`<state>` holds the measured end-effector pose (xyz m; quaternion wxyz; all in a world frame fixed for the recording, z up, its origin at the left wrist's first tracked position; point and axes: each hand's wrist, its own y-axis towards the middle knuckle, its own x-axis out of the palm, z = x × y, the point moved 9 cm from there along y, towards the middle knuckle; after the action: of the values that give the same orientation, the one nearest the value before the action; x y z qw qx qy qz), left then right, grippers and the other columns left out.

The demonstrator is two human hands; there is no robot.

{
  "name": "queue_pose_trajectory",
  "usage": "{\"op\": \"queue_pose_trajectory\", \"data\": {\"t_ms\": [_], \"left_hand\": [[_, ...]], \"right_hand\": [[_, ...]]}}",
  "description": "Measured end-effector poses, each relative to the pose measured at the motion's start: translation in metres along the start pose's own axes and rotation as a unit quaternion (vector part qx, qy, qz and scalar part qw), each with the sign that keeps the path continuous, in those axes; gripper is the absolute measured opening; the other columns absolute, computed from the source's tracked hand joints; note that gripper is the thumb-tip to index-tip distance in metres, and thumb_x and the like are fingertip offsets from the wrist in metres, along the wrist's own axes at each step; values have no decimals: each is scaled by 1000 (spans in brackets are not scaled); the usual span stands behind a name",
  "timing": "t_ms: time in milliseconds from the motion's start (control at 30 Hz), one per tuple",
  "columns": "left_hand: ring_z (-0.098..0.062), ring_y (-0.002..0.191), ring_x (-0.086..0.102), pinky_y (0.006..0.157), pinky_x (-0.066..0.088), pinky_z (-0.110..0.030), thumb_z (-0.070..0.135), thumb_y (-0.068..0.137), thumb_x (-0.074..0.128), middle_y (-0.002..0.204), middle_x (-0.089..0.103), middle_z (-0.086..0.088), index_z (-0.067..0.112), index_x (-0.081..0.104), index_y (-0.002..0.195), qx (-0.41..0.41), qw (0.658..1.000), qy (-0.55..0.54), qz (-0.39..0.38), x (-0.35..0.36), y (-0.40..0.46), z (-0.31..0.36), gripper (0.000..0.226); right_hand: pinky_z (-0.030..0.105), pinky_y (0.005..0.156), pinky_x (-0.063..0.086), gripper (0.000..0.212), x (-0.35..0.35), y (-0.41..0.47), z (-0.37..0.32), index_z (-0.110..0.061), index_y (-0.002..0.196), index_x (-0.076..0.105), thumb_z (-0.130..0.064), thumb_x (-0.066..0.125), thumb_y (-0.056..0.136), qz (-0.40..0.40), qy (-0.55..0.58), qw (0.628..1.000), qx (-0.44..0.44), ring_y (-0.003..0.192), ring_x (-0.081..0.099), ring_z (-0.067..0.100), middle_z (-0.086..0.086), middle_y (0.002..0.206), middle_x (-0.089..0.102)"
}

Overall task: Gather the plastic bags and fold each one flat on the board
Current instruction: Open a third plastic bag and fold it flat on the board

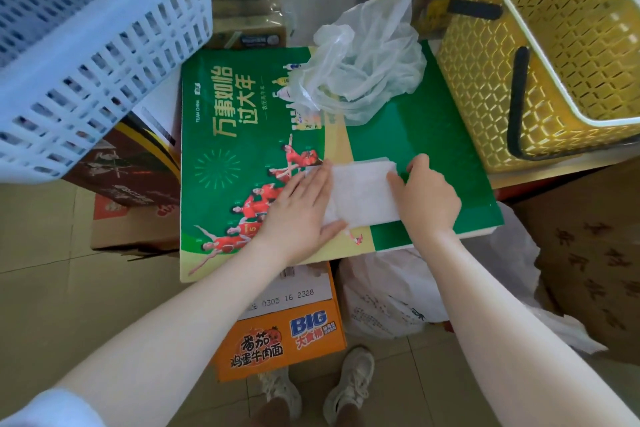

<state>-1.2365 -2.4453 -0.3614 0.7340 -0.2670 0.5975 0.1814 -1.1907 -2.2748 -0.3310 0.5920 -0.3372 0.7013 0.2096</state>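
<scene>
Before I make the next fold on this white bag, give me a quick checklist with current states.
1. Folded white bag lies flat on the green board: ok.
2. Left hand presses its left edge: ok.
3. Right hand holds its right edge: ok; exact grip cannot tell.
4. Bag edges aligned: cannot tell.
5. Crumpled clear bag still unfolded on the board: not ok.
6. Yellow basket apart from the fold: ok.

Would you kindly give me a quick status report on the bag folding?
Both hands, left and right, pressing folded white plastic bag flat on green printed board. Crumpled clear plastic bag waits behind. Nothing in the way.
</scene>
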Motion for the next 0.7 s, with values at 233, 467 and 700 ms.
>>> {"op": "queue_pose_trajectory", "data": {"t_ms": [233,467,700], "left_hand": [[-17,143,-4,111,-13,-30,64,78,3,156,-2,-6,11,2,147,-8,999,-28,22,-1,-2,-9,87],[-18,143,-8,110,-14,-29,71,73,2,155,-8,-8,9,0,147,-14,1000,-10,10,0,-1,-26,96],[-16,141,-17,110,-15,-32,75,67,0,154,-20,-5,12,-12,146,-39,999,-34,-18,1,-2,-29,102]], "right_hand": [[28,112,-1,67,32,-55,-92,-8,144,30,-43,15,90,-67,5,935,-349,143,20,22,9,153,25],[32,113,-10,78,48,-36,-64,-12,148,14,-52,-2,84,-73,-79,952,-286,145,8,18,3,157,13],[39,116,0,63,36,-7,-22,-22,150,-1,-51,4,94,-148,-146,953,-222,145,-2,14,-7,158,-4]]}}
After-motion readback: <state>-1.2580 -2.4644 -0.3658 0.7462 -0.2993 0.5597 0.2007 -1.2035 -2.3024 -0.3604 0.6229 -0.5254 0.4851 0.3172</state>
